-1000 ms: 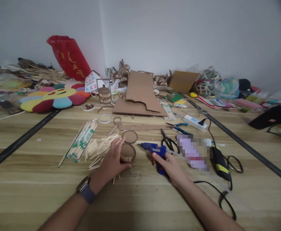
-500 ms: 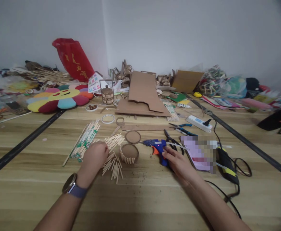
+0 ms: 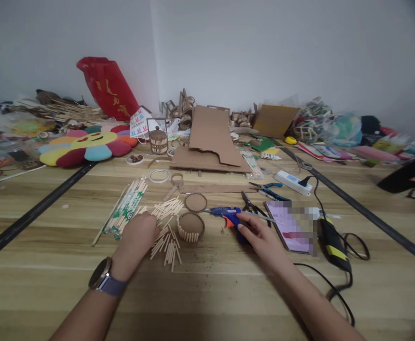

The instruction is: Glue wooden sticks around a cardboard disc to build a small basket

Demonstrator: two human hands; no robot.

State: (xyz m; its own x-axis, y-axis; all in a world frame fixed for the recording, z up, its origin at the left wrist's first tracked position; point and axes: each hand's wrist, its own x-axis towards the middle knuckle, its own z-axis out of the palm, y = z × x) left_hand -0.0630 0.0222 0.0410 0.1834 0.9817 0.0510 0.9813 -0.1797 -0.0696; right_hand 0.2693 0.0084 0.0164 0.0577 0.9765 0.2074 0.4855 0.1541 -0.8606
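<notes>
Sticks (image 3: 189, 237) stand side by side along the left and near edge of a round brown base (image 3: 192, 221) in the middle of the table (image 3: 207, 303). That part looks done. The far and right edge shows none, so that bit seems left to do. Just past it, on the far side, lies a flat brown circle (image 3: 195, 202) with no wall. Plenty of loose short sticks (image 3: 172, 252) lie to the left. The left hand (image 3: 139, 233) is curled up by them, and I cannot tell if one is inside it. The right hand (image 3: 260, 232) touches the back of the blue glue gun (image 3: 225, 211) with loose fingers; whether it grips, I cannot tell. Farther off, a small bucket (image 3: 158, 142) made of sticks looks all finished.
</notes>
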